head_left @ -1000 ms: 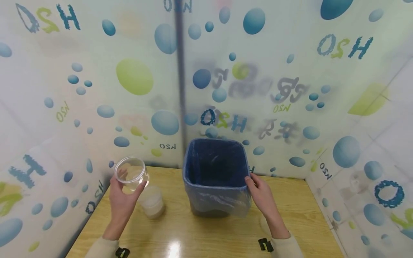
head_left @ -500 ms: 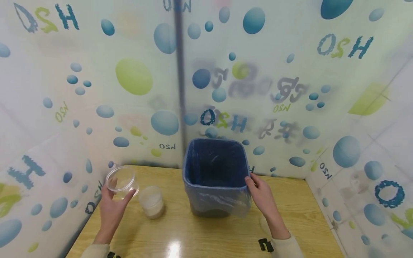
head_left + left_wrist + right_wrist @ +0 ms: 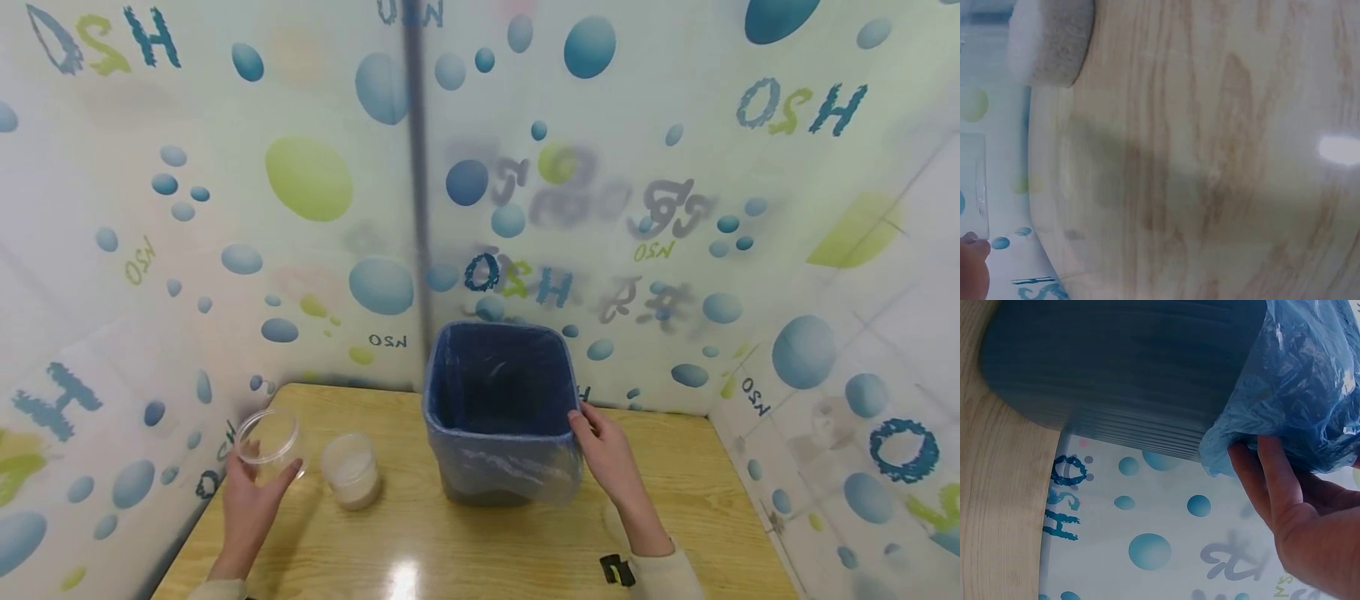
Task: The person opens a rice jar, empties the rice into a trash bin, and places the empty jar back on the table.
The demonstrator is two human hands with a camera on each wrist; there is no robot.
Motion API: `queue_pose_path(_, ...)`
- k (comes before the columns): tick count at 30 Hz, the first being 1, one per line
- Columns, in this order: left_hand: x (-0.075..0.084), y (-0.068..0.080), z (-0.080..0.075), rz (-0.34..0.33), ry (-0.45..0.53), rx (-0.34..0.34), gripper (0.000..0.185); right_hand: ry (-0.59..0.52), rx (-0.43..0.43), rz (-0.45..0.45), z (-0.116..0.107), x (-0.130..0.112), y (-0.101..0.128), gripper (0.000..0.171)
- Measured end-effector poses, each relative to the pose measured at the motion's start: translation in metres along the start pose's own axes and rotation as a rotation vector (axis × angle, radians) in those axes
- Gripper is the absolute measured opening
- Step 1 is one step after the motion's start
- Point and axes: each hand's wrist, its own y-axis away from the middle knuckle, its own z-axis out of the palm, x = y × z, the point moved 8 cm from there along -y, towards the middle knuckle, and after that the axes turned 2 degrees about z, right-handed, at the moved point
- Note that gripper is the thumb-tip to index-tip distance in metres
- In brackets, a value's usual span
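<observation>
My left hand (image 3: 251, 492) holds a clear, empty plastic cup (image 3: 268, 438) low over the left end of the wooden table (image 3: 480, 542), thumb and fingers round its wall. Just right of it stands a frosted cup (image 3: 350, 469) with pale contents, also in the left wrist view (image 3: 1050, 40). My right hand (image 3: 609, 457) grips the right rim of a blue bin (image 3: 501, 408) lined with a blue plastic bag; in the right wrist view the fingers (image 3: 1272, 481) press into the bag (image 3: 1297, 387) at the rim.
Walls papered with blue and green bubbles and "H2O" letters close in the table on the left, back and right. The bin stands at the table's back centre. A light glare (image 3: 405, 575) shows on the wood near the front edge.
My left hand has carried the clear cup down and to the left, from beside the bin's height to just above the table near the frosted cup. The right hand has stayed on the bin.
</observation>
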Motion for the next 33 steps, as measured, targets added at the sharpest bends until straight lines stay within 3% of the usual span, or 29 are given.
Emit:
queue_pose_path(13, -0.025, 0.0, 0.003, -0.075, -0.056, -0.058, 0.099, -0.009, -0.005, 0.014, 0.0, 0.0, 0.0, 0.056)
queue_pose_path(26, -0.034, 0.003, 0.007, -0.089, -0.114, -0.112, 0.094, -0.007, 0.005, -0.016, -0.001, -0.001, 0.001, 0.053)
queue_pose_path(33, -0.037, 0.003, 0.008, -0.093, -0.121, -0.107, 0.095, -0.007, 0.002, -0.011, -0.001, -0.002, 0.001, 0.053)
